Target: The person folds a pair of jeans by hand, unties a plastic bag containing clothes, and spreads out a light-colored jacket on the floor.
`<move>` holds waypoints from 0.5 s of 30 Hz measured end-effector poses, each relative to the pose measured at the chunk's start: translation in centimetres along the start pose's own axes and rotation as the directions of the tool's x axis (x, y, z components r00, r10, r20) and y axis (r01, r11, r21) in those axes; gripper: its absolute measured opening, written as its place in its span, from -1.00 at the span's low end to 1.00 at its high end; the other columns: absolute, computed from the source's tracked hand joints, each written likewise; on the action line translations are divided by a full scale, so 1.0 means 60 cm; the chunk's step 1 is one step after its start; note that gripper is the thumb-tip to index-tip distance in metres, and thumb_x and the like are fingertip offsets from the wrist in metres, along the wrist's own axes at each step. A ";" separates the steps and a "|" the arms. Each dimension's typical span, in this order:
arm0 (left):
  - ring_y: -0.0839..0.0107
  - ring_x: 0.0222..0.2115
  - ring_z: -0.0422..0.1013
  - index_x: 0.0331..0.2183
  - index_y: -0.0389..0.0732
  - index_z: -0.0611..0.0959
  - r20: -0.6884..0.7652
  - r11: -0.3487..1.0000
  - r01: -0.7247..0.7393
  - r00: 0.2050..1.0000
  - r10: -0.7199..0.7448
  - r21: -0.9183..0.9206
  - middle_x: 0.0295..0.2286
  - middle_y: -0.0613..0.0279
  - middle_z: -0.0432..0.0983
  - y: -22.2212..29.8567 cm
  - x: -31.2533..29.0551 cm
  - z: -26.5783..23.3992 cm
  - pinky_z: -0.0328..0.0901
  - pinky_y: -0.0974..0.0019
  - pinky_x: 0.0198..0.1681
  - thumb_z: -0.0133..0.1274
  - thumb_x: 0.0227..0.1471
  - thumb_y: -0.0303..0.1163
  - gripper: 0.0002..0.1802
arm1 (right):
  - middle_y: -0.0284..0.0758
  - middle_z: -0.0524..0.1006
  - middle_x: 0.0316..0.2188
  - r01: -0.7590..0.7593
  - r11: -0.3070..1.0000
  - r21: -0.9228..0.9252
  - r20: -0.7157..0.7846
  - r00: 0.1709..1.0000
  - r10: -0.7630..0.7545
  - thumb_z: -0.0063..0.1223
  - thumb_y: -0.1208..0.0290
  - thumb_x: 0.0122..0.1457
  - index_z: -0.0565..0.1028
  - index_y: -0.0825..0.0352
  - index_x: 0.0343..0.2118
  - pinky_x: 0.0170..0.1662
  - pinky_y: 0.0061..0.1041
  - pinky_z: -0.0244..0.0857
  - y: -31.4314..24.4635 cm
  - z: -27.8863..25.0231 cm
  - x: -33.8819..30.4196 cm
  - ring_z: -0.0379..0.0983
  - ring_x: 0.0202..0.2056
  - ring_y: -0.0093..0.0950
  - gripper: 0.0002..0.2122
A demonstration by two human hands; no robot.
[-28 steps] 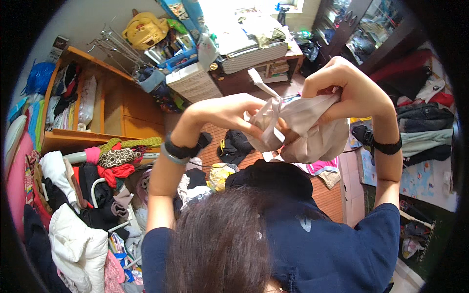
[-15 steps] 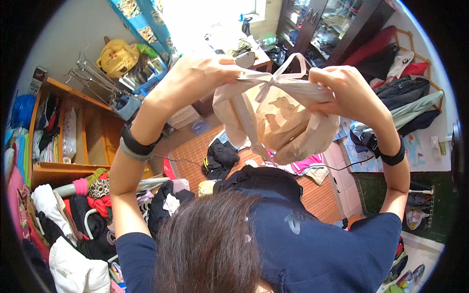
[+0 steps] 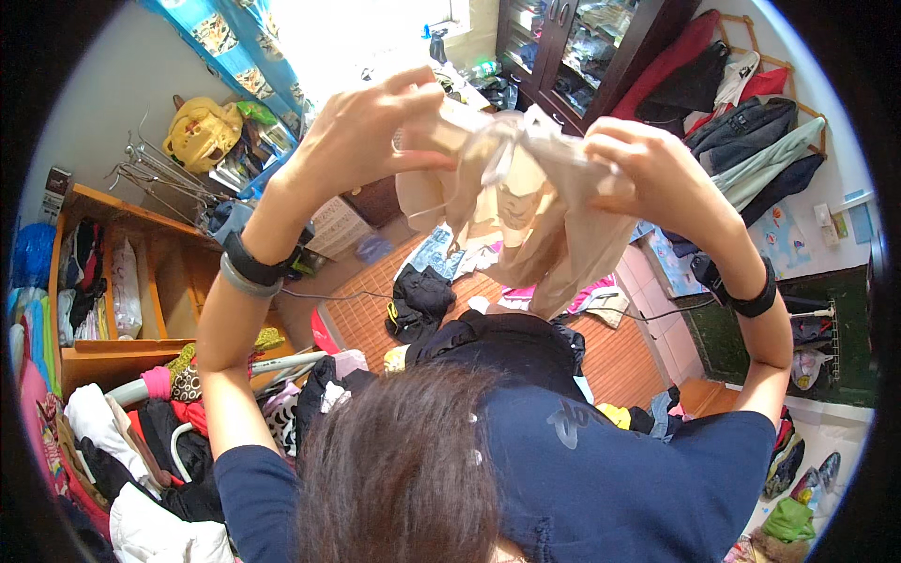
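Beige drawstring pants (image 3: 563, 235) hang in front of me at chest height or above, their waistband and pale bow blurred by motion. How long the legs are I cannot tell. Gripping the waistband's right side is my right hand (image 3: 643, 174), its fingers curled over the cloth. At the left end, my left hand (image 3: 385, 127) has its fingers bent over the waistband and the thumb stretched out below it. A dark band with a device sits on each forearm. Below the pants, a black cap-like item (image 3: 419, 300) lies among clothes on the orange-brown floor mat (image 3: 361, 324).
Heaped clothes (image 3: 155, 450) crowd my left, beside an open wooden cabinet (image 3: 174, 281). Metal hangers (image 3: 160, 174) and a yellow bag (image 3: 202, 134) stand behind it. A dark glass-door cabinet (image 3: 587, 56) is at the back; garments (image 3: 751, 141) hang on the right wall. Thin cables run from both wrists.
The waistband has bunched closer together and its bow has swung downward. My left hand has risen and its thumb has spread from the fingers. My view has turned slightly right.
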State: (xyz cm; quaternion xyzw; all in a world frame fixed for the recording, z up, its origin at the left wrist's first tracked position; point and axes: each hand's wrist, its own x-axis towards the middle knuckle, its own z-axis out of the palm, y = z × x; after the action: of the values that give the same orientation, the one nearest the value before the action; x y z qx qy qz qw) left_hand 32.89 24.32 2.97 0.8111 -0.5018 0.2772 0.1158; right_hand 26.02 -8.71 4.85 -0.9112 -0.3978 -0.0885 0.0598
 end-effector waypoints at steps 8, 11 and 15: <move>-0.12 -0.34 0.50 -0.10 -0.22 0.29 -0.094 0.966 0.255 0.962 -0.258 -0.046 -0.08 -0.04 0.39 0.014 -0.041 0.033 0.42 -0.01 -0.42 0.30 -0.08 -0.27 -0.38 | -0.27 0.44 -0.21 -0.067 0.956 -0.285 -0.324 0.946 -0.031 0.12 0.51 -0.01 0.42 0.34 -0.29 -0.02 -0.28 0.35 -0.007 0.009 -0.007 0.42 -0.10 -0.22 -0.80; -0.07 -0.45 0.55 0.04 -0.20 0.31 0.012 0.842 0.513 0.855 -0.518 -0.166 -0.39 -0.09 0.59 0.021 -0.056 0.047 0.41 0.18 -0.45 0.25 0.02 -0.35 -0.38 | -0.25 0.48 -0.16 -0.192 0.943 -0.271 -0.584 0.812 -0.002 0.00 0.56 0.06 0.37 0.29 -0.22 -0.07 -0.19 0.37 -0.010 0.026 0.007 0.45 -0.13 -0.14 -0.80; 0.08 -0.51 0.55 0.15 0.11 0.33 0.014 0.732 0.460 0.851 -0.525 -0.503 -0.44 0.11 0.59 0.029 -0.063 0.033 0.39 0.15 -0.45 0.35 -0.13 -0.31 -0.19 | -0.01 0.53 -0.39 -0.550 0.827 0.116 -0.584 0.636 0.505 -0.16 0.45 0.26 0.31 0.18 -0.12 -0.34 0.00 0.33 0.018 0.111 -0.009 0.47 -0.31 0.12 -0.85</move>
State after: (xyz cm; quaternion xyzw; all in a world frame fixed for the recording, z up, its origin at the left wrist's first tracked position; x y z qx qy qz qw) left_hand 30.73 25.44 -0.96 0.8390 -0.3134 0.1524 0.4179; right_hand 27.20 -8.60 -1.81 -0.9141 -0.0718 -0.3607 0.1706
